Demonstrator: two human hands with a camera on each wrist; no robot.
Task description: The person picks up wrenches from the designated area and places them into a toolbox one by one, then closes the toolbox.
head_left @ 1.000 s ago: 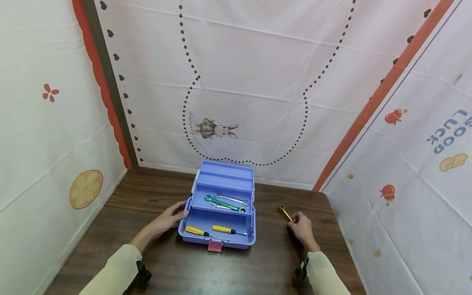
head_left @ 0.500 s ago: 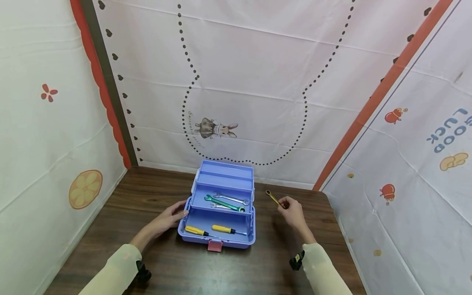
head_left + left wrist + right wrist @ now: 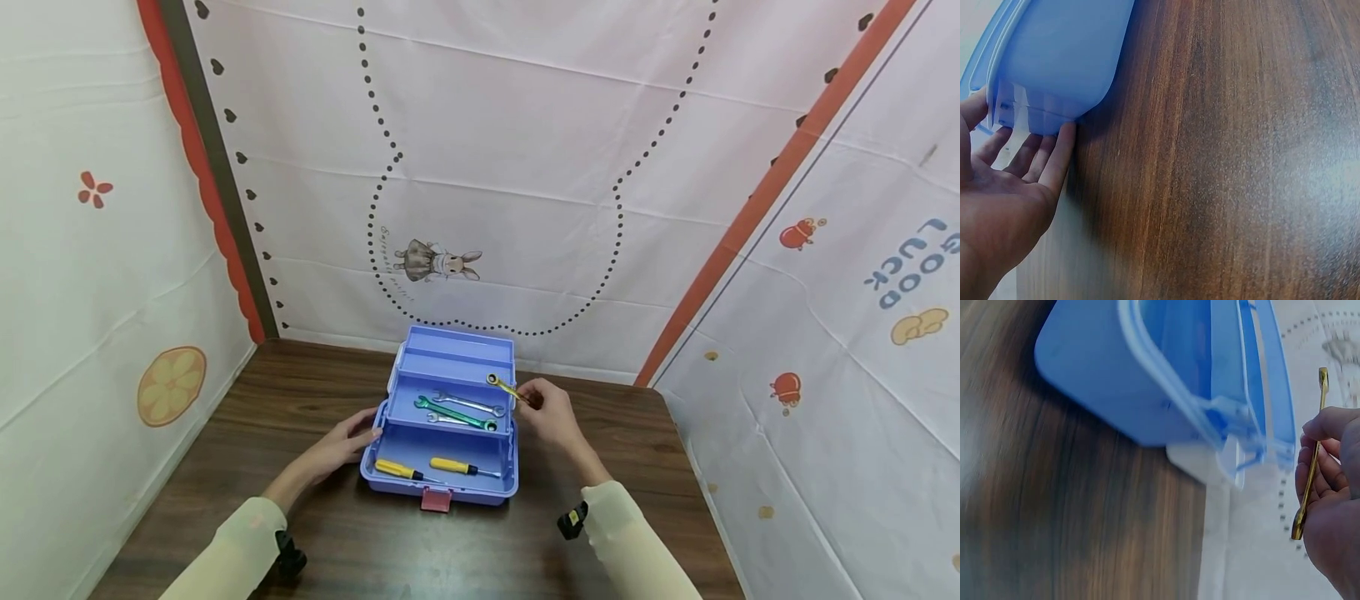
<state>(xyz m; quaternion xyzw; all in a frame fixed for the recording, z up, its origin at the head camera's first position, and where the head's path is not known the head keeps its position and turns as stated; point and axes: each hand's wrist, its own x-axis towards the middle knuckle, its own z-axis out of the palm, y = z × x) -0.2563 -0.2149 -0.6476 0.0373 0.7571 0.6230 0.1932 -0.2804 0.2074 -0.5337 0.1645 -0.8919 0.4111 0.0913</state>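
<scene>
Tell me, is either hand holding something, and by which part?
The right hand holds a gold wrench by its handle, between the two ends. The left hand touches the side of the blue toolbox.

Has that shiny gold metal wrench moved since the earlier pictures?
Yes. In the head view, the shiny gold metal wrench has moved left and slightly forward, toward the open blue plastic toolbox.
</scene>
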